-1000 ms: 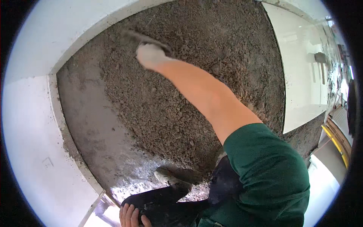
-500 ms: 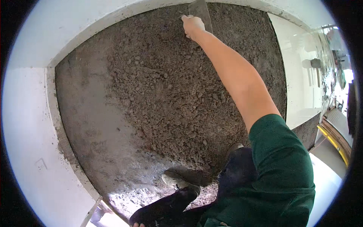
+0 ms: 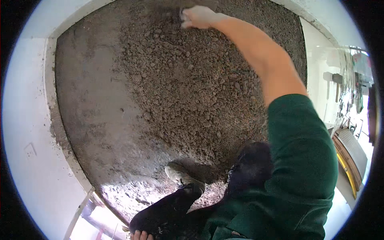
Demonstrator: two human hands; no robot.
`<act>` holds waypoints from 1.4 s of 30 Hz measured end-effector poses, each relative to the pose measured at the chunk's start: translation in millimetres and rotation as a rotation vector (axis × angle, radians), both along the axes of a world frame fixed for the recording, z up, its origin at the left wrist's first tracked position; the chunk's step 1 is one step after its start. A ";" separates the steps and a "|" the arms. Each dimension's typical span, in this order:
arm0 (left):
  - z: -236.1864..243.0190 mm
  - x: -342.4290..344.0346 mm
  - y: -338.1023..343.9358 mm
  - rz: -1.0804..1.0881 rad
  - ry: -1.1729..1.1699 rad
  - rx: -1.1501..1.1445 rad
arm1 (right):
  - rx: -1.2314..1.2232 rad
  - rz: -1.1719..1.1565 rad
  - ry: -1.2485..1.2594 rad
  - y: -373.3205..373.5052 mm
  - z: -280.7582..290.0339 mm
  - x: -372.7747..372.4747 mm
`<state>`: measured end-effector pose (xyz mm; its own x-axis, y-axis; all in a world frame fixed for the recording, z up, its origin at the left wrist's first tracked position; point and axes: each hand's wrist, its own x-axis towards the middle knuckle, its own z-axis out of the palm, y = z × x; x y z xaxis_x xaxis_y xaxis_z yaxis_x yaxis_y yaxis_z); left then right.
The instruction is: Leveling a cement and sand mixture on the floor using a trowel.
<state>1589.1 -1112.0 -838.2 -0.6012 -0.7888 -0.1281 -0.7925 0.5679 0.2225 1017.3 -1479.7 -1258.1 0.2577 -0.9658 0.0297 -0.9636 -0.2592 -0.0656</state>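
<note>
My right hand [image 3: 198, 17] reaches to the far edge of a floor bed of crumbly, grey-brown mortar [image 3: 184, 92]. Its fingers are wrapped round the handle of a flat trowel, whose blade is smeared by motion against the mortar. At the bottom edge, the fingertips of my left hand [image 3: 141, 235] lie flat on my dark trouser leg, holding nothing; the rest of that hand is out of the picture. On the left the mortar surface [image 3: 88, 100] is smooth and flat, while the middle is loose and lumpy.
White walls with a mortar-stained base [image 3: 60, 128] border the left and far sides. To the right, a mallet [image 3: 337, 82] lies on pale tiles [image 3: 318, 68]. A yellow level [image 3: 347, 172] lies farther right. My shoe [image 3: 176, 174] stands on the mortar.
My right hand has swept left with the trowel, and the blade has turned and blurred. The view has shifted slightly. My left hand stays on my leg.
</note>
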 end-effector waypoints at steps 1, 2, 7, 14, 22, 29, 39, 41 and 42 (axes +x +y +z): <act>-2.3 -3.5 2.0 0.023 0.005 -0.051 | 0.191 0.142 0.015 27.9 27.7 18.4; -4.0 -6.4 -1.5 0.016 0.015 -0.045 | 0.446 0.061 -0.064 64.0 59.4 30.4; -14.6 -18.1 -18.6 -0.030 0.083 -0.056 | 0.814 0.172 -0.087 257.2 107.0 60.9; -46.2 -51.6 -49.7 -0.205 0.140 -0.041 | 0.798 -0.173 -0.594 325.5 90.9 167.5; -61.1 -79.8 -59.7 -0.310 0.154 -0.041 | 0.188 -0.615 -0.153 370.7 56.7 -60.6; -68.0 -94.6 -55.4 -0.312 0.203 -0.086 | 0.261 -0.995 -0.780 410.7 87.0 -39.3; -63.8 -94.9 -36.3 -0.267 0.191 -0.131 | 0.036 -1.379 -0.735 437.6 67.9 -196.0; -60.8 -83.6 -32.4 -0.266 0.243 -0.164 | -0.040 -1.246 -0.323 430.4 62.6 -217.8; -61.3 -79.3 -32.1 -0.261 0.215 -0.170 | -0.036 -1.239 -0.239 418.7 61.2 -223.8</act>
